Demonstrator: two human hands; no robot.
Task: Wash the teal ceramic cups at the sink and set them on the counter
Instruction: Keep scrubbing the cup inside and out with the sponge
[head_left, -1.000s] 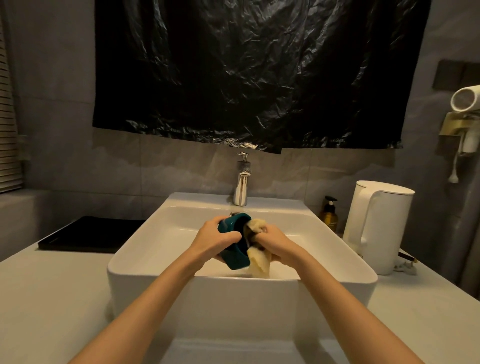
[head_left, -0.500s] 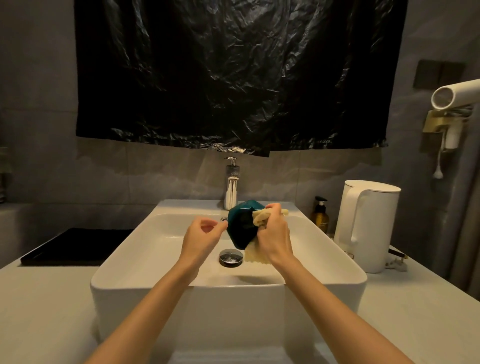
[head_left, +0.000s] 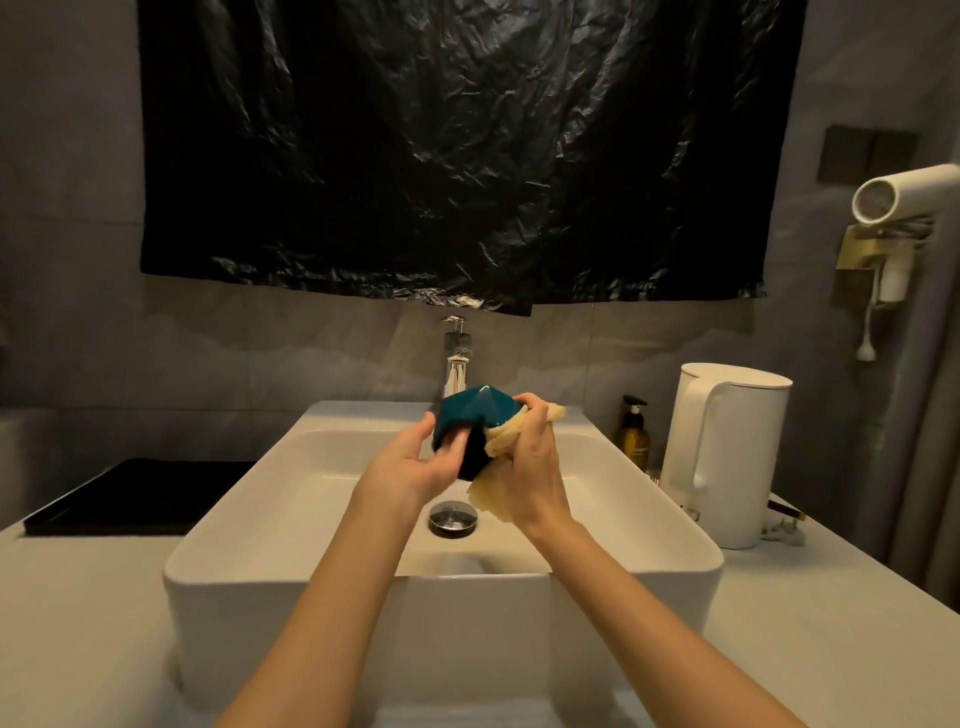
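Teal cup (head_left: 475, 415) held in the air over the white sink (head_left: 291, 566), between both hands.
A black tray (head_left: 130, 493) lies on the worktop (head_left: 78, 623) left of the sink. The left hand (head_left: 413, 467) grips the cup's left side, thumb on the outer wall and fingers curled at its lower edge. The cup is tilted with its base uppermost, in front of the tap (head_left: 456, 358) and above the drain (head_left: 453, 517). The right hand (head_left: 530, 478) has its fingers curled round a yellow cloth (head_left: 501, 439), pressing it to the cup's right side; the loose end hangs below the palm. A brown bottle (head_left: 634, 436) and a white kettle (head_left: 727, 452) stand to the right.
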